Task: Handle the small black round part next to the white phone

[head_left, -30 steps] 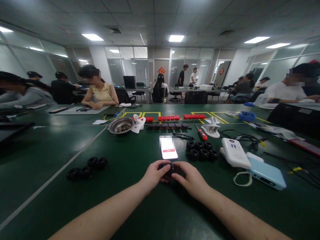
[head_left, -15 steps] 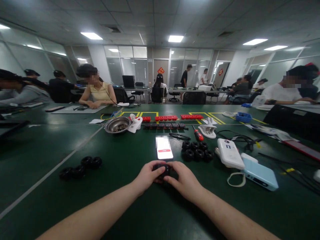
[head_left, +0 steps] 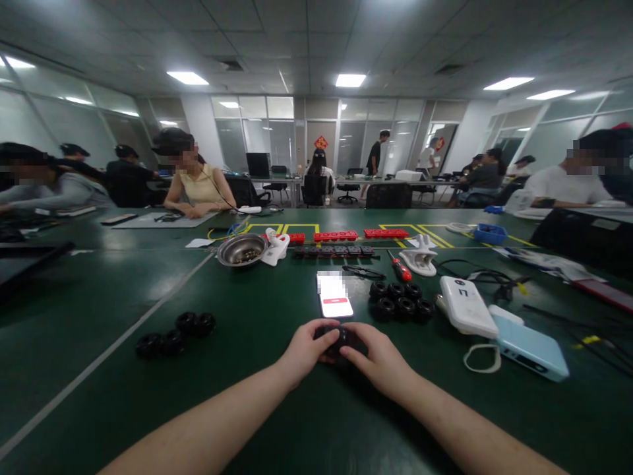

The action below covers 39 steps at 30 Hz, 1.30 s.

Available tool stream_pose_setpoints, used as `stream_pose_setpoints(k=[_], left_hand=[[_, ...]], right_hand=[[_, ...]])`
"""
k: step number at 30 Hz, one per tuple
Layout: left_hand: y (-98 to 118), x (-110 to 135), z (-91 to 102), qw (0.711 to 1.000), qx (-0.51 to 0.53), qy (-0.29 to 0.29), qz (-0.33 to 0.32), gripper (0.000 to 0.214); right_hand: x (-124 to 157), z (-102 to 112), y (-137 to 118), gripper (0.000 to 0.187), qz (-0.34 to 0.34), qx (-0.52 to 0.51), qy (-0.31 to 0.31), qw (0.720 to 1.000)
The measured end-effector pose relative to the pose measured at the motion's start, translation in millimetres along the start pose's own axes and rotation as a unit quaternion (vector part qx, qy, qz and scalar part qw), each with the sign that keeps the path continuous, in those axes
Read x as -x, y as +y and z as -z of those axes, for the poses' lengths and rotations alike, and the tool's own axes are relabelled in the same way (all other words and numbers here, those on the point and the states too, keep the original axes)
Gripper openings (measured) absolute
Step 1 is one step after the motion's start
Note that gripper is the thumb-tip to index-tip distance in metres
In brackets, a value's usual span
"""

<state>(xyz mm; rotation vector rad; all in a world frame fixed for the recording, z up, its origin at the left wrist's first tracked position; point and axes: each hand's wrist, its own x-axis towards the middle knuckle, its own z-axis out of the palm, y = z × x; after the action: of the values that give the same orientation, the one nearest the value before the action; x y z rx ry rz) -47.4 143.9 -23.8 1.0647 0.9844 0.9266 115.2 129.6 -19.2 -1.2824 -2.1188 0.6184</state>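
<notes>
Just below a lit phone [head_left: 337, 307], my left hand [head_left: 305, 353] and my right hand [head_left: 380, 356] close together around a black toy wheel [head_left: 342, 335]. Fingers of both hands wrap its sides, with the left thumb pressed on the near face, so much of the wheel is hidden. Right of the phone, several similar black tyre-like wheels [head_left: 405, 306] sit in two rows. More of them [head_left: 173, 342] lie on the left part of the green table.
Behind the phone lie black eyeglasses [head_left: 363, 272], a red screwdriver [head_left: 401, 269], a row of dark parts [head_left: 336, 252] and red trays [head_left: 335, 235]. A metal bowl [head_left: 225, 254] holds small pieces. To the right are a white device [head_left: 467, 307], a pale blue box [head_left: 531, 346] and cables [head_left: 494, 280].
The view has turned slightly, so the table things appear farther right. Both hands still hold the wheel with nearly the same grip. A person in the background has moved right.
</notes>
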Motion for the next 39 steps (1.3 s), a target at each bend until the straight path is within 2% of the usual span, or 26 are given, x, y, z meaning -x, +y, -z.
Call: stream_pose_setpoints(k=[3,9,13,17,20,26,33,39], left_hand=[[0.8,0.3,-0.2,1.000,-0.001,-0.007,0.003,0.036],[-0.9,0.0,-2.7,1.000,-0.026,-0.006,0.009,0.033],[-2.1,-0.6,-2.0,0.999,-0.042,-0.010,0.001,0.033],[-2.5,-1.2,-1.0,0.998,-0.052,-0.035,0.003,0.040],[-3.9,-2.1,-1.3,0.998,-0.048,-0.031,-0.007,0.040],[-4.3,-2.1,-1.6,1.000,-0.011,-0.007,0.003,0.036],[-1.9,-2.2,1.0,1.000,-0.008,-0.015,0.008,0.039],[-5.0,-2.4,-0.5,0.999,-0.036,-0.018,0.000,0.036]], right_hand=[[1.9,1.5,-2.8,0.034,0.011,-0.007,0.011,1.000],[3.4,5.5,-7.6,0.027,-0.034,0.028,0.018,0.999],[3.1,5.1,-5.8,0.024,-0.024,0.029,0.021,0.999],[4.4,4.2,-5.7,0.031,-0.021,0.042,0.030,0.998],[5.4,3.7,-6.6,0.031,-0.026,0.041,0.035,0.998],[1.2,0.9,-3.5,0.024,-0.059,0.052,0.003,0.997],[1.6,0.3,-1.8,0.028,-0.008,0.018,0.027,0.999],[0.5,2.6,-0.8,0.023,-0.042,0.046,-0.004,0.998]])
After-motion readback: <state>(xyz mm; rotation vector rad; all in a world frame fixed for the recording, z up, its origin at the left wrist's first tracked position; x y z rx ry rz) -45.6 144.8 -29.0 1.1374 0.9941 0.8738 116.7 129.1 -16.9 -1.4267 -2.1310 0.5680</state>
